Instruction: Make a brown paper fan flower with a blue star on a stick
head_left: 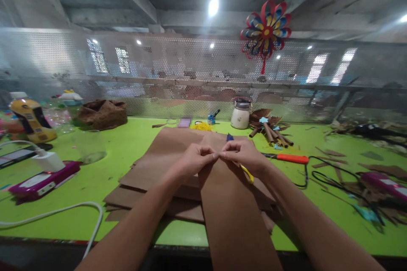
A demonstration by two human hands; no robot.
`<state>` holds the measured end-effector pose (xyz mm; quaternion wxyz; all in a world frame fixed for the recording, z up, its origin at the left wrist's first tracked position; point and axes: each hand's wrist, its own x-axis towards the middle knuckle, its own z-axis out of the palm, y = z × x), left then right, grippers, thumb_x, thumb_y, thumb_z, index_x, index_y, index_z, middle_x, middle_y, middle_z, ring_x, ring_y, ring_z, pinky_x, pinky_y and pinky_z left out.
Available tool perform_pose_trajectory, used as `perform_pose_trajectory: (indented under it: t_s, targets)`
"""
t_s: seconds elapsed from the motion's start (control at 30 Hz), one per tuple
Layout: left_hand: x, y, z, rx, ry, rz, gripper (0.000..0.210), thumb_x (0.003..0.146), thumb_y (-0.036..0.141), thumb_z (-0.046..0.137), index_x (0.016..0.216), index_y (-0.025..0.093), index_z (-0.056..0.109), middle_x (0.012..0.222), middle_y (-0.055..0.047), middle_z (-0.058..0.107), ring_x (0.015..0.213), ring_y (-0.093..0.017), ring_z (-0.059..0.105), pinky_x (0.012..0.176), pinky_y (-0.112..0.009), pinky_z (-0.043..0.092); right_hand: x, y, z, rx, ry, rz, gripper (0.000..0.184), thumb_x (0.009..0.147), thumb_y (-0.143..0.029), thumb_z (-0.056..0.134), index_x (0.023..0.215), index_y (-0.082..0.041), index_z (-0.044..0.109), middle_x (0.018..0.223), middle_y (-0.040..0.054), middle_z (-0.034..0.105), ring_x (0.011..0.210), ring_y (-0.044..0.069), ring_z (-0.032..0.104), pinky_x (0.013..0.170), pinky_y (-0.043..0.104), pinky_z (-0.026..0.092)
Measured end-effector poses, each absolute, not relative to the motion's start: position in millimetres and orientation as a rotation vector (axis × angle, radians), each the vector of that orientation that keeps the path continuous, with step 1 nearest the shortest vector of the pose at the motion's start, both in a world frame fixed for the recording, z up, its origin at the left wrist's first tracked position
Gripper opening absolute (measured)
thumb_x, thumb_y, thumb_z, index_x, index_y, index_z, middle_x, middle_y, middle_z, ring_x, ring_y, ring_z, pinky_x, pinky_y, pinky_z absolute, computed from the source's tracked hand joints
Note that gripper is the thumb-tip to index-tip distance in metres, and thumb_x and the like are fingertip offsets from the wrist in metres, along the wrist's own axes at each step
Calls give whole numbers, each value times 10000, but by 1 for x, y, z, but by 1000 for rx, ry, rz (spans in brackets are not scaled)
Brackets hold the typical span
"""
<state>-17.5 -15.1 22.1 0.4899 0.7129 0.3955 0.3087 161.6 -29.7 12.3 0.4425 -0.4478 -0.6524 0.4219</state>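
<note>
A long strip of brown kraft paper (232, 211) runs from the stack out past the table's front edge towards me. My left hand (197, 159) pinches the left side of its far end between thumb and fingers. Close beside it, my right hand (241, 154) pinches the same end on the right, thumbs almost meeting. Beneath both hands lies a stack of brown paper sheets (149, 161). A yellow handle (247, 174), perhaps of scissors, shows under my right hand. Just beyond that hand is a small dark blue object (229, 137), partly hidden.
An orange-handled tool (292, 159) with a black cord lies to the right, near paper scraps and a purple power strip (384, 184). Leftward are a clear cup (90, 148), another power strip (44, 182) and a yellow bottle (32, 116). A white jar (240, 115) stands behind.
</note>
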Motion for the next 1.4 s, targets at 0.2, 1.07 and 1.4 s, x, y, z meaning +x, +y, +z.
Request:
perform_pose_trajectory:
  t_s: [0.2,1.07,1.4]
  targets:
    - [-18,-11,18,1776,994,737,319,656,461,614,627,148,560,469,38,451,437,-79,388,432,-210,257,165,-27,14,-1142,-1605,1012,186,628,-324,661,592,-149,611,465,-26,514,438,78,415,429,215,279]
    - [-18,-19,22,1908,806,656,300,781,409,482,659,134,475,584,40,408,526,-70,355,499,-205,282,168,-29,14,-1153,-1754,939,244,666,-366,633,632,-127,603,486,-26,504,450,69,408,428,195,271]
    - [-20,-20,23,1772,710,542,296,767,416,513,695,129,494,604,31,434,527,-67,360,504,-209,290,170,-25,11,-1159,-1770,936,235,647,-352,644,595,-129,590,513,-17,528,475,73,424,452,203,294]
